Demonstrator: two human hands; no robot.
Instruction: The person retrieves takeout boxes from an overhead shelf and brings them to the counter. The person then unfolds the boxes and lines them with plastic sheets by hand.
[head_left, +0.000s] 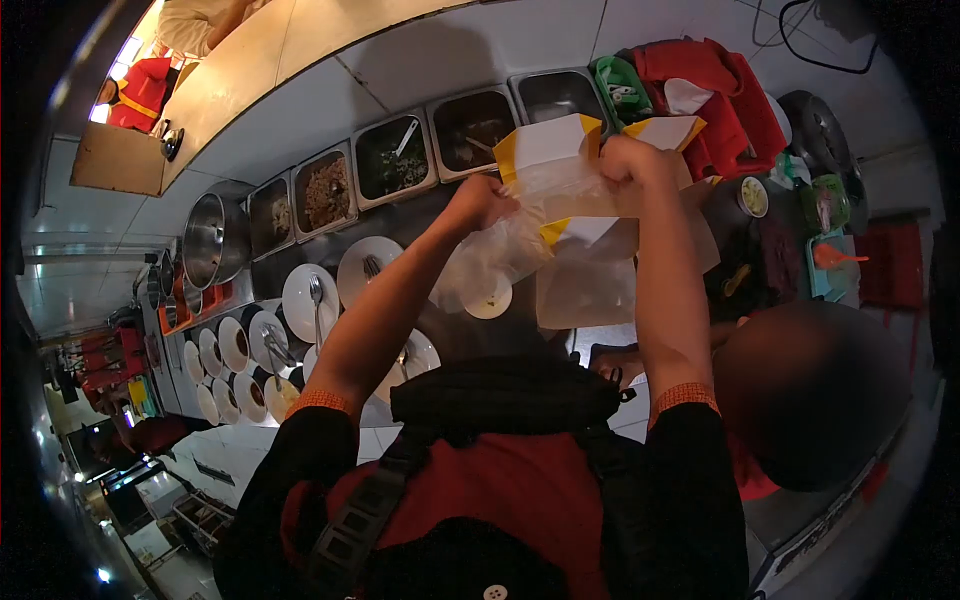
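A thin, clear plastic bag is stretched between my hands. My left hand has its fingers closed on the left edge of the plastic. Over the open boxes, my right hand is closed at the plastic's other side. Beneath and beside the hands stand several open paper food boxes, white with yellow edges, among them a near box and a far box. A small white bowl sits just below the plastic, partly covered by it.
Metal food trays line the wall side. Plates with cutlery and rows of bowls stand left. A red basket is at the back right. Another person's head is close on my right.
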